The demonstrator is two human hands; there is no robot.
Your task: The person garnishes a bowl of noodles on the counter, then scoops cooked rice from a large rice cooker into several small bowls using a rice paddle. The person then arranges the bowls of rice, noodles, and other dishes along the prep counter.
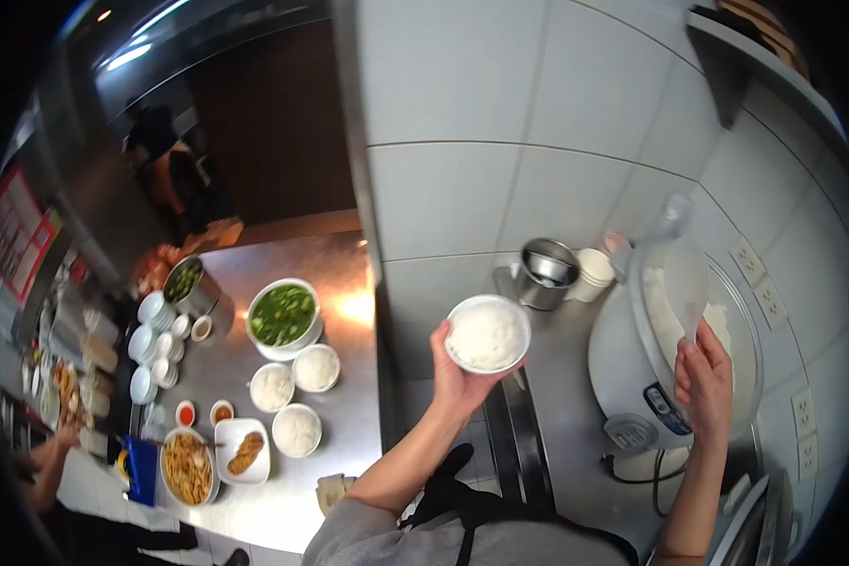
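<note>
My left hand is wrapped round the side and underside of a white bowl of rice, held up in front of me. A translucent rice paddle is in my right hand, its fingers closed round the handle and its blade pointing up. That hand is over the front rim of a large grey rice cooker. Cooked rice shows inside the cooker, partly hidden behind the paddle and my hand.
On the steel table at left stand three rice bowls, a soup bowl with greens, a noodle bowl and a square plate. A steel pot and paper cups stand near the cooker. A co-worker's arm shows far left.
</note>
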